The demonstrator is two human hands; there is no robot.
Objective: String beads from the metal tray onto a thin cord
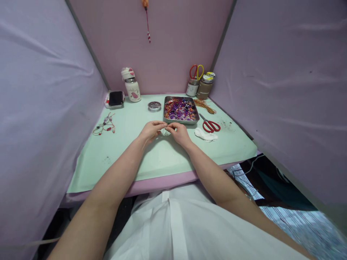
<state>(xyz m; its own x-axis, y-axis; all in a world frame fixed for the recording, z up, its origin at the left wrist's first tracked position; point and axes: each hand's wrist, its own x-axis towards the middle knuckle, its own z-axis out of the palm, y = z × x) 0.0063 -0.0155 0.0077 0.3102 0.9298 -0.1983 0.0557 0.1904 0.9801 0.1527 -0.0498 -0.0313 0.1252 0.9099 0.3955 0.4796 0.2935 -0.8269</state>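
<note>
My left hand (152,131) and right hand (179,133) nearly meet at the fingertips, each seeming pinched on a fine pale cord (165,132) that loops just above the desk (159,162), in front of the metal tray (192,122) of mixed beads (180,109). I judge the step in hand to be threading or knotting; the fingers hide which. The next move calls for a steady grip on both sides and slack kept free of tangles. The red-handled scissors (211,126) lie open-handled to my right, untouched.

As for writing, I can read none of it: the white bottle (132,90) carries a pink picture with small script, the jar (204,90) wears a yellow-and-white lid label, and the pot (192,89) beside it has a pale label, all too small to make out.
</note>
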